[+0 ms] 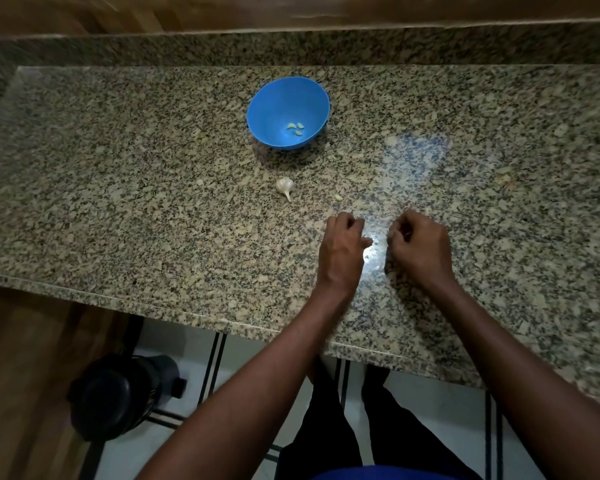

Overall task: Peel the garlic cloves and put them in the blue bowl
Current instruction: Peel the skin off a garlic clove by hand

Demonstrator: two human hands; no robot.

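Note:
A blue bowl (272,98) stands at the back middle of the granite counter, with three peeled cloves (296,128) in it. In front of it lies a partial garlic bulb (284,186), and a loose clove (338,198) sits to its right. My left hand (342,247) rests on the counter near the front with curled fingers, and a pale clove tip (368,241) shows pinched at its thumb. My right hand (420,245) rests a hand's width to the right, also curled. Whatever its fingers hold is hidden.
The granite counter (153,202) ends in a front edge just behind my forearms and has a raised back ledge. Below the edge on the left stands a black fan-like appliance (118,393) on a tiled floor.

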